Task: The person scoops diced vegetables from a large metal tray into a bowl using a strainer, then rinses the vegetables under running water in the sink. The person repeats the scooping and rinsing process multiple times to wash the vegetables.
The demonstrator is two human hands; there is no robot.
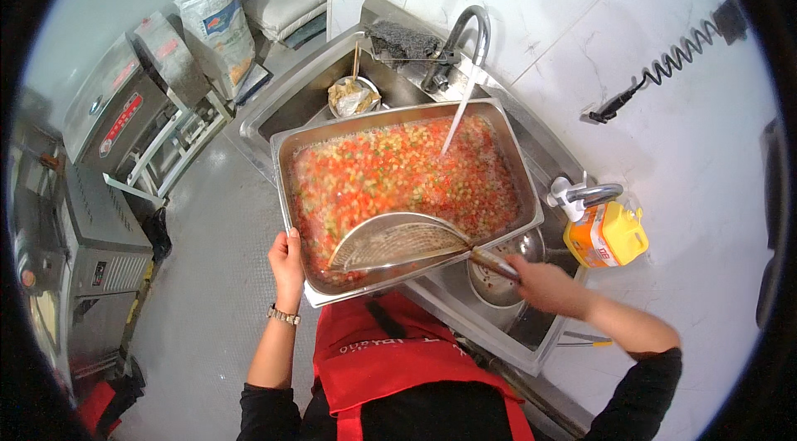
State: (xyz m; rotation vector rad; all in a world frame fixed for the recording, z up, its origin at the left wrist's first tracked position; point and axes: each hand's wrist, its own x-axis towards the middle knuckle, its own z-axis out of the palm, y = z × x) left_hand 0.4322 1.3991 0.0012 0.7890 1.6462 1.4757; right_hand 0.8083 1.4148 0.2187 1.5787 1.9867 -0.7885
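Note:
A deep stainless steel pan [532, 207] rests over the sink, full of diced red, yellow and green vegetables [373, 173] in water. My left hand [286, 257] grips the pan's near left edge. In my right hand [538, 282] is the handle of a round perforated skimmer [398, 245], tilted and partly dipped into the near side of the pan. Water [459, 114] runs from a curved chrome faucet [476, 21] into the vegetables towards the right. Below the skimmer's handle, a metal bowl [498, 285] stands in the sink, partly hidden by the pan.
Behind the pan sits a small bowl [355, 97] with food scraps. Steel wool [401, 39] lies by the faucet. A second faucet [594, 194] and a yellow jug [624, 235] are at the right. Machines [112, 223] and a white sack [218, 24] stand at the left.

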